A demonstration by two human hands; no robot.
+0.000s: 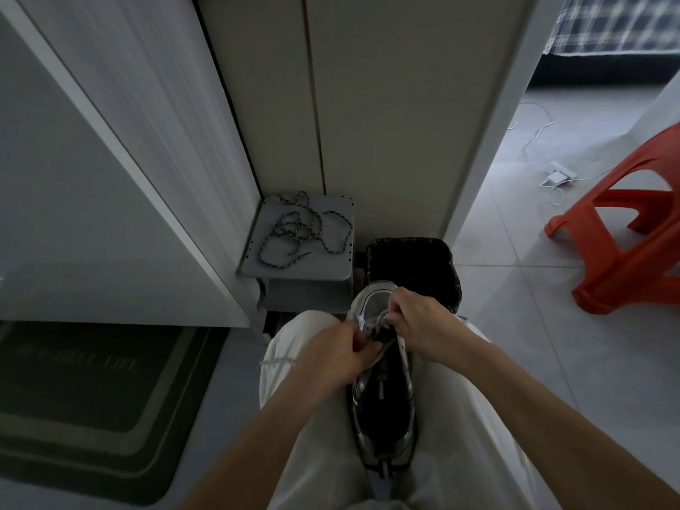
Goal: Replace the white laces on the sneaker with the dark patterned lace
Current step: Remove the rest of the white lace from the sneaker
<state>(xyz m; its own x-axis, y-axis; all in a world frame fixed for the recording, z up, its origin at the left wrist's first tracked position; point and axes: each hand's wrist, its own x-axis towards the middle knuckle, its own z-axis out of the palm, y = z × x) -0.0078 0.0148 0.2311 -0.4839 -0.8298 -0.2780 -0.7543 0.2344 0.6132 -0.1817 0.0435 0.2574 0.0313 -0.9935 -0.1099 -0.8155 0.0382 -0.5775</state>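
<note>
Both forearms reach forward and converge over my lap. Left hand (331, 357): fingers curled, thumb pressed in, pinching the white laces (379, 323) at the shoe's left edge. Right hand (423, 325): knuckles up, fingertips bent down, gripping the same laces nearer the toe.

Sneaker (382, 395) lies between my thighs under both hands, heel toward me, toe pointing away. Silver-white upper, dark opening, pale mesh toe showing beyond my fingers.

Just past the right hand is a black bin (447, 263) with a dark liner; its inside is too dark to tell any contents. Beyond the left hand a small grey stand (254, 265) carries the dark patterned lace (300, 230), loose and tangled on its top, well apart from the shoe.

Far right of the right hand stands an orange stool (633, 233) on the tiles. Left of the left hand lies a dark doormat (92, 399).
</note>
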